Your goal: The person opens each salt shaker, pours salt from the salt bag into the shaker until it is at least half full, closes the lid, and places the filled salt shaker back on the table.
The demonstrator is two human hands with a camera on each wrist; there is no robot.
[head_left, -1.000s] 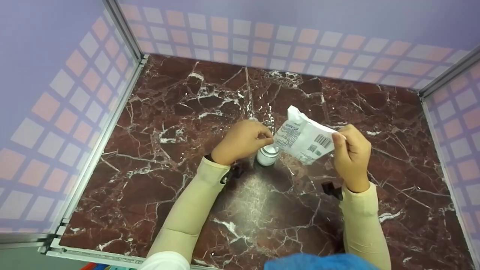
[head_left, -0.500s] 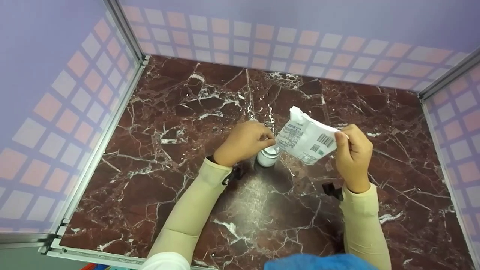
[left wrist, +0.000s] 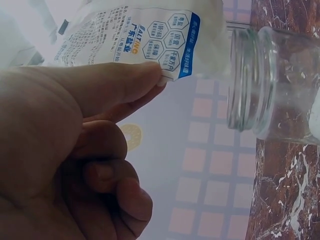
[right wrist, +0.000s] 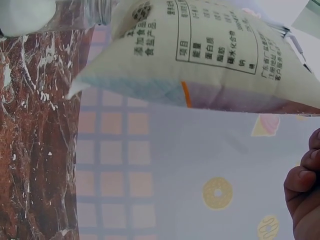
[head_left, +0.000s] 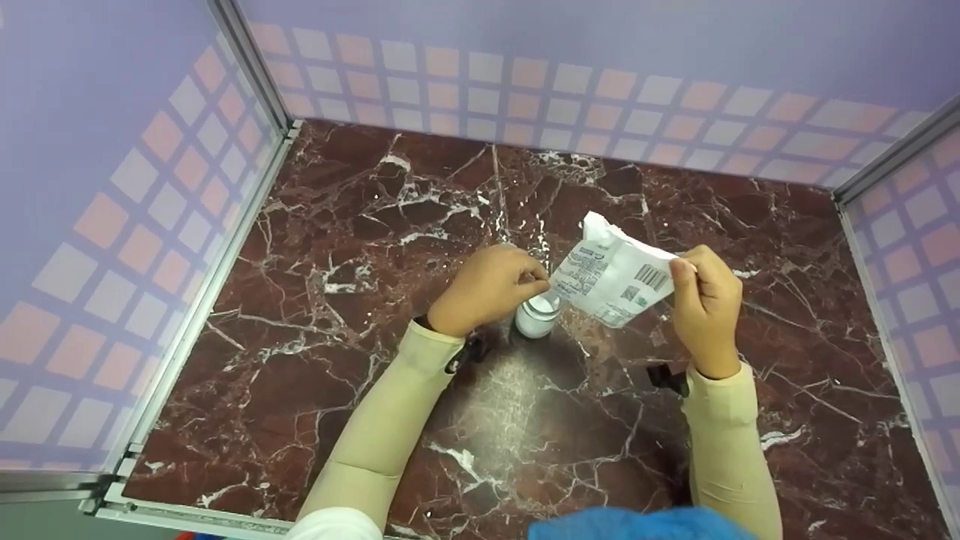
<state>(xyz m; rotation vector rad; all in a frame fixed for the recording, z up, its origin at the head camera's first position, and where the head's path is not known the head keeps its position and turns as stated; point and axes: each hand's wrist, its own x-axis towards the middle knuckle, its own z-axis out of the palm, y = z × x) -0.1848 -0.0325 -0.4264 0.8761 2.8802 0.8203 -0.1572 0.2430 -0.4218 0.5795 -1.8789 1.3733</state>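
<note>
In the head view a white printed salt bag (head_left: 615,277) is held tilted above the table, its lower left corner at the mouth of a glass jar (head_left: 535,322). My left hand (head_left: 487,289) pinches the bag's edge beside the jar mouth; the left wrist view shows thumb and forefinger on the bag (left wrist: 140,37), next to the jar's threaded neck (left wrist: 245,80). My right hand (head_left: 705,304) grips the bag's upper right end. White salt (right wrist: 25,15) lies inside the jar in the right wrist view. How much is left in the bag is hidden.
The jar stands upright on a dark red marbled tabletop (head_left: 300,420). Small white specks (head_left: 540,225) lie scattered behind it. Purple checked panels (head_left: 480,82) with metal frame edges enclose the back and sides.
Both hands keep hold of the salt bag, which has shifted only slightly to the right. The head view has tilted a little.
</note>
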